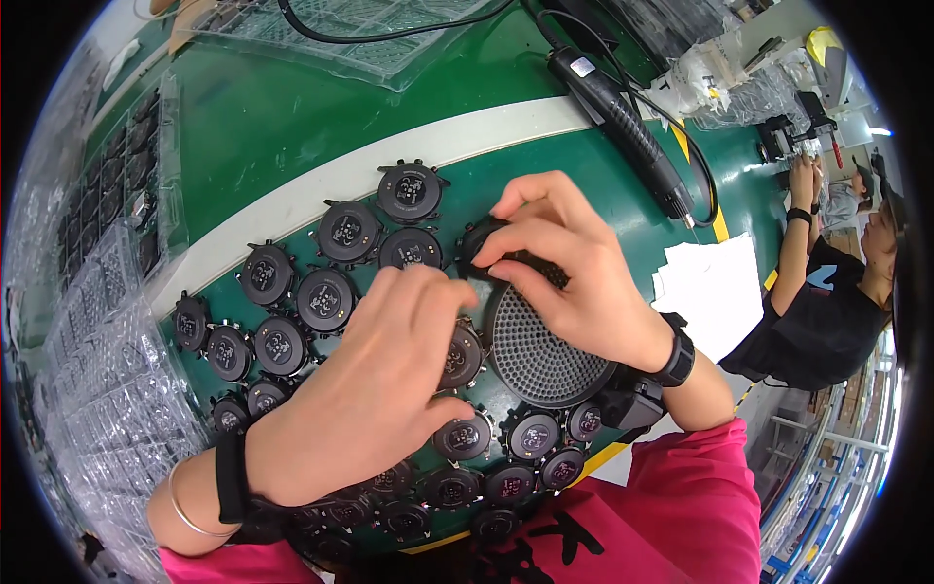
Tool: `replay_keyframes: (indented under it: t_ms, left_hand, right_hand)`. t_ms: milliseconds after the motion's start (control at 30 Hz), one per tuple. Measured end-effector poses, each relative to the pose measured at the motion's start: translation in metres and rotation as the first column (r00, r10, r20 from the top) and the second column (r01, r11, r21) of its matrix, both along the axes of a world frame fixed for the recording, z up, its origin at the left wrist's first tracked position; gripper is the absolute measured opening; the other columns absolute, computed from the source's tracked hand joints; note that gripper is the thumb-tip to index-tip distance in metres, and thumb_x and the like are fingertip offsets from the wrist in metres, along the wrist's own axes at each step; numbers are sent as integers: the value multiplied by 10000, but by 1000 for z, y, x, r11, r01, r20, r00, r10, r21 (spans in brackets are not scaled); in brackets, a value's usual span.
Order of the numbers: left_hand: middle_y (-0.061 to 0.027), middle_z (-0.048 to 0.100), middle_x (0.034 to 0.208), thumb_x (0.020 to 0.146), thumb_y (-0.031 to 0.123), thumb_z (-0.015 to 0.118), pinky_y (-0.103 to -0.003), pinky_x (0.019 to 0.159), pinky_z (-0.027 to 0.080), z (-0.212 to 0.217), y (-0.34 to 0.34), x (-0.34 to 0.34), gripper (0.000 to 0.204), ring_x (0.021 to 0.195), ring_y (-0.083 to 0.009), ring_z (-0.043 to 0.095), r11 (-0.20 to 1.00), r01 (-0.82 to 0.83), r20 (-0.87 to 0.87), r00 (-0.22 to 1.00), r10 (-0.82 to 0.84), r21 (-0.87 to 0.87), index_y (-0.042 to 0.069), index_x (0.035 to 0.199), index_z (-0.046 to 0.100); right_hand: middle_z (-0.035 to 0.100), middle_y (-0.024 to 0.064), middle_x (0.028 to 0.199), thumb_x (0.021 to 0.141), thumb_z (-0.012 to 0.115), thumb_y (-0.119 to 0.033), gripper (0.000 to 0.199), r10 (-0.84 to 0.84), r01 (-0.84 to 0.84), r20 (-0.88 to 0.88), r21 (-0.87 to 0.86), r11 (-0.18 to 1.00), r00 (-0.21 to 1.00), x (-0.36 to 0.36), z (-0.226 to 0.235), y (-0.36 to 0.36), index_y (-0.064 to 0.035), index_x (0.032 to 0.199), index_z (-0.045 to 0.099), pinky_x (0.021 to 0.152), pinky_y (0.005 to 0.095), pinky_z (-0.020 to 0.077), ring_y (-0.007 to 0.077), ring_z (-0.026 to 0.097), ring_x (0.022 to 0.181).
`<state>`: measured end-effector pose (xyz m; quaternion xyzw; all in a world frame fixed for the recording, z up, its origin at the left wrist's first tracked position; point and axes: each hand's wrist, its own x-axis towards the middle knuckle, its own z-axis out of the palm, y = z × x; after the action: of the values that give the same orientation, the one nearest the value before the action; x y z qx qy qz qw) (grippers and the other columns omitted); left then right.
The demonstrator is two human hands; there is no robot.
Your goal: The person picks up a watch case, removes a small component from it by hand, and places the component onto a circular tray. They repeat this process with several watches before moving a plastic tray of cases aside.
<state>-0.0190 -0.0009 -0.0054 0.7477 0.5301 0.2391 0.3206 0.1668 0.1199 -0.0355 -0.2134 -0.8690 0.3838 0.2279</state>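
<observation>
Both my hands meet over a round black perforated pad on the green workbench. My right hand pinches a small black round watch case at the pad's upper left edge. My left hand lies palm down beside it, fingertips touching the same spot; what its fingers hold is hidden. Several black round watch cases, such as one at the top, lie back-up in rows around my hands.
A black electric screwdriver with cable lies at the upper right. White paper sheets sit to the right. Clear plastic trays stack along the left. Another person in black works at the far right.
</observation>
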Motion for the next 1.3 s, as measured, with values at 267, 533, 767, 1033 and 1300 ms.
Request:
replay_keyframes:
  t_ms: [267,533,767,1033,1300]
  left_hand:
    - [-133,434,1334,777,-114,671,-340,933,505,-4,5,9,673,1188,-209,501,904,-134,779,467,418,-405,12,1345,331]
    - [-132,459,1355,782,-177,616,-314,945,497,-8,8,1,720,1158,-201,555,916,44,765,567,305,-398,2,1413,319]
    - [-117,470,1354,786,-165,628,-318,949,497,-11,6,1,714,1147,-191,562,894,77,759,563,327,-442,-12,1424,345]
    - [-107,493,1325,797,-39,716,-312,939,501,-13,4,0,724,1143,-176,555,894,125,749,601,277,-431,-28,1423,351]
    - [-92,538,1200,795,85,763,-291,880,512,-10,2,0,709,1055,-166,572,944,72,575,807,134,-321,-38,1392,402]
  right_hand:
    - [519,133,1092,749,685,125,222,-115,-118,-428,-480,869,896,1,8,-20,39,945,626,814,324,521,238,615,929]
    - [621,143,964,741,699,120,304,102,-34,-211,303,952,972,11,21,-3,24,1011,601,741,341,520,265,641,874]
    - [628,145,929,734,675,137,312,172,-111,-203,278,954,964,7,9,-4,18,1009,586,690,343,513,275,640,790]
    - [620,129,869,695,645,144,312,196,-163,-147,212,964,969,11,11,-8,12,969,577,641,343,500,281,618,734]
    - [606,112,844,675,607,129,276,267,-267,-117,8,964,957,16,16,-6,7,920,570,626,335,495,274,605,726]
